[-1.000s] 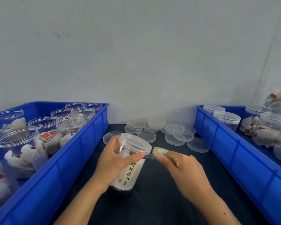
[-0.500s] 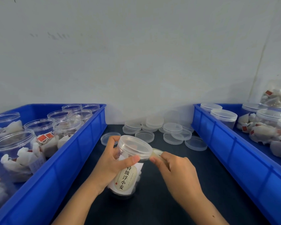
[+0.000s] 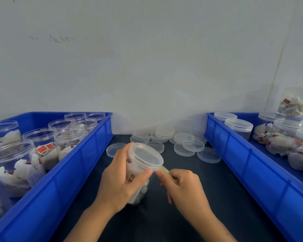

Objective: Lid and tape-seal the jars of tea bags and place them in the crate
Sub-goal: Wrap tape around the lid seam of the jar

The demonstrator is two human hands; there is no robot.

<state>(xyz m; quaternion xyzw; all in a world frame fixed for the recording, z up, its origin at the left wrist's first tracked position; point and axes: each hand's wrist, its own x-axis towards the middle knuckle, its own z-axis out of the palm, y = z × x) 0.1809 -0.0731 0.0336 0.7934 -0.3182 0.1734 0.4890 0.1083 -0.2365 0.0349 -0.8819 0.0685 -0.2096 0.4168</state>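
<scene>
**Tape going round the rim**

My left hand [image 3: 120, 180] grips the lidded tea-bag jar [image 3: 138, 173], tilted so its lid [image 3: 146, 155] leans toward two o'clock, base low over the dark bench [image 3: 217, 189]. The thumb presses just under the lid's edge, where I judge the tape's end sits. My right hand [image 3: 183, 187] is curled round the small tape roll [image 3: 166, 172], its fingers [image 3: 162, 175] pinching it right beside that thumb, nearly touching at the jar's three o'clock side. The strip itself is too clear to make out.

So the lid is on, and sealing is the step in hand. Next, I reckon, the jar needs turning in the left grip while the roll pays out along the seam between lid and body, kept taut and level so it doesn't wander onto the label.

At nine o'clock, the blue crate [image 3: 87, 154] holds open jars [image 3: 40, 138] of tea bags. At three o'clock, the other blue crate [image 3: 234, 145] holds lidded jars [image 3: 239, 128]; this one belongs there once sealed. Spare lids [image 3: 184, 138] are heaped at twelve o'clock.
</scene>
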